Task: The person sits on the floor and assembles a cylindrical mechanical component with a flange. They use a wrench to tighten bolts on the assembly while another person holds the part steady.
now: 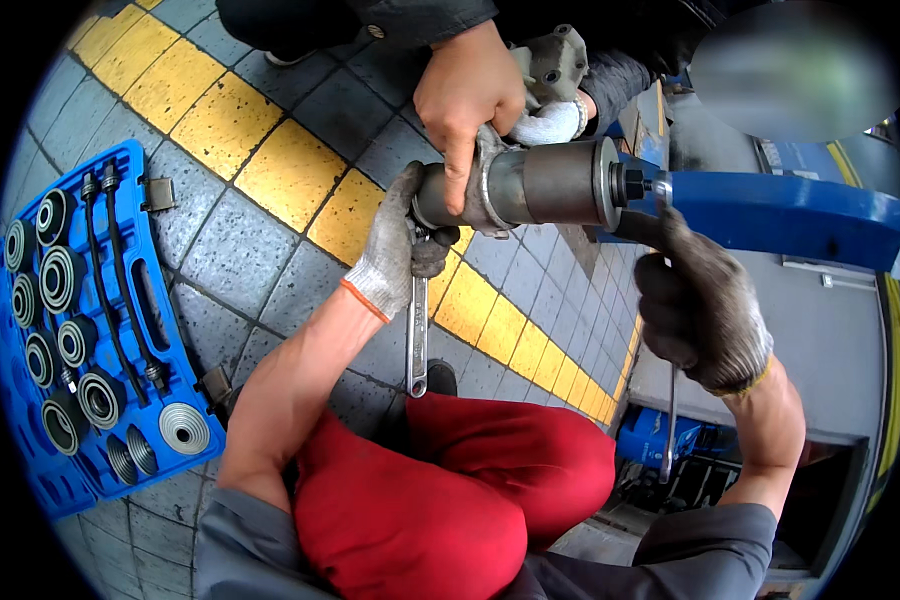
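A bushing press tool made of grey metal cylinders (560, 185) lies sideways through the round eye of a cast metal arm (560, 65). My gloved left hand (395, 235) is at the left end of the cylinders, fingers curled round a combination wrench (417, 340) that hangs downward. At the right end, a threaded bolt with a black nut (630, 184) sticks out. There my gloved right hand (705, 300) grips a second wrench (671, 430), its ring end around the bolt's end. A co-worker's bare hand (470, 100) lays its index finger on the cylinder, left of the eye.
The co-worker's gloved hand (550, 122) is at the cast arm. An open blue case (170, 400) of round metal sleeves and threaded rods lies on the tiled floor at left. A blue beam (780, 215) extends behind my right hand. A blue item (655, 435) sits at lower right.
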{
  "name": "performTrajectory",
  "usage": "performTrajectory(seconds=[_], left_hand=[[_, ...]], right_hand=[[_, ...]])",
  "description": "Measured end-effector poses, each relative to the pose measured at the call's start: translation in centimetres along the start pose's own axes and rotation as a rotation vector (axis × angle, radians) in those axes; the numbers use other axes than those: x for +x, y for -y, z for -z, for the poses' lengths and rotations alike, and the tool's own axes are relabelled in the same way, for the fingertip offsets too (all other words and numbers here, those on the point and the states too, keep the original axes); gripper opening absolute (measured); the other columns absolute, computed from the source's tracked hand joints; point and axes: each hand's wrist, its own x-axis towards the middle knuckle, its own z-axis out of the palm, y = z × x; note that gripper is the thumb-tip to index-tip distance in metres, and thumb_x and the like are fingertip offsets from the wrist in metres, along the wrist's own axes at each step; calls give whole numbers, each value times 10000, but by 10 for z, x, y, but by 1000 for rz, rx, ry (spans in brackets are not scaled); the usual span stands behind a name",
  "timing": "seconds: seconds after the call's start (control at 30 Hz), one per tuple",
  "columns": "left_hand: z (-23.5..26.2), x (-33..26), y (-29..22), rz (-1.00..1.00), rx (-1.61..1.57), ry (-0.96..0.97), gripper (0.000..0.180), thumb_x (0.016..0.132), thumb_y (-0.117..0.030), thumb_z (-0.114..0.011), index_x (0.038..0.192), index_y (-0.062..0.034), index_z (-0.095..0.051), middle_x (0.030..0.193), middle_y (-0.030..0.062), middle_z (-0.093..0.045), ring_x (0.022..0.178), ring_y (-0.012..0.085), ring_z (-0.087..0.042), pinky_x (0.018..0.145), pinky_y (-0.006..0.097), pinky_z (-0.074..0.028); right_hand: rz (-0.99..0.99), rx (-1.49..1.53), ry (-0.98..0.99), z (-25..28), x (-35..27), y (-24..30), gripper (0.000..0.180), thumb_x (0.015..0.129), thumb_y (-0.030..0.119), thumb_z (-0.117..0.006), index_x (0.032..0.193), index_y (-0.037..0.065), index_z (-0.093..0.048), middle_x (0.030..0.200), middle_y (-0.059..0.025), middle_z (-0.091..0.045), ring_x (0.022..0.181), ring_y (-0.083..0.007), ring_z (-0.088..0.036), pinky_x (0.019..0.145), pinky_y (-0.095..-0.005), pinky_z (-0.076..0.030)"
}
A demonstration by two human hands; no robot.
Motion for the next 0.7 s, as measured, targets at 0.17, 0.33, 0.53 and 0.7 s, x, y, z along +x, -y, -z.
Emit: performTrajectory(seconds=[0.17,0.33,0.53,0.7], left_hand=[[0,-9,-14,10,0,-25,521,1082,-580,-328,943,-146,-582,582,50,-533,324,79,-326,317,240,-212],[-5,-5,-14,54,41,-10,654,1060,-640,-291,859,-95,-593,535,44,-500,317,102,-347,314,255,-236],[4,-3,-18,54,47,33,554,1074,-600,-306,927,-145,-584,574,50,-542,318,76,-326,312,238,-220],[2,-4,-19,60,44,22,558,1073,-599,-307,919,-139,-583,572,60,-552,316,83,-338,308,240,-232]], right_hand=[[279,-607,-87,29,27,0,612,1069,597,-448,1092,11,-623,599,24,-456,403,-89,-402,382,-276,-354],[1011,-1225,9,61,78,9,360,1038,320,-581,1150,-17,-644,792,-164,-692,719,-300,-716,653,-399,-559],[1251,-1393,138,67,116,33,437,965,329,-636,1239,-11,-654,845,-207,-728,808,-358,-759,725,-419,-601],[1365,-1398,311,67,128,48,500,970,336,-583,1248,-76,-643,845,-200,-734,781,-345,-754,734,-412,-605]])
